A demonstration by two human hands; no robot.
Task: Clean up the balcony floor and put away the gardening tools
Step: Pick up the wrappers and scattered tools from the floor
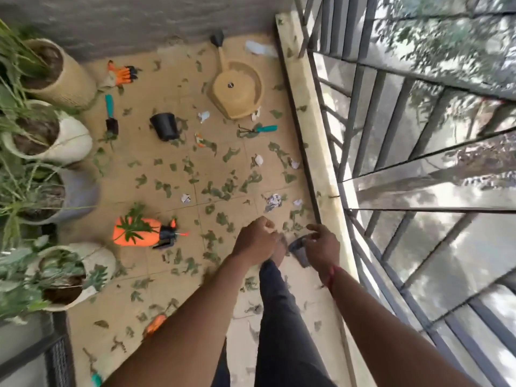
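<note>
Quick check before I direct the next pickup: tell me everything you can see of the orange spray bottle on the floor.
The orange spray bottle lies on its side on the tiled floor, near the row of plant pots. Its body looks like orange plastic; a black pump head with an orange trigger part and a thin nozzle points toward the railing side. A green leaf sprig lies across the body. Loose leaves lie around it. Neither hand touches it. Whether it holds liquid cannot be told.

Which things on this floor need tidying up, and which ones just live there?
To tidy: scattered leaves, paper scraps, gardening gloves, trowel, hand rake, orange spray bottle, watering can, tipped black pot.

Staying put: potted plants along the left, railing.
</note>
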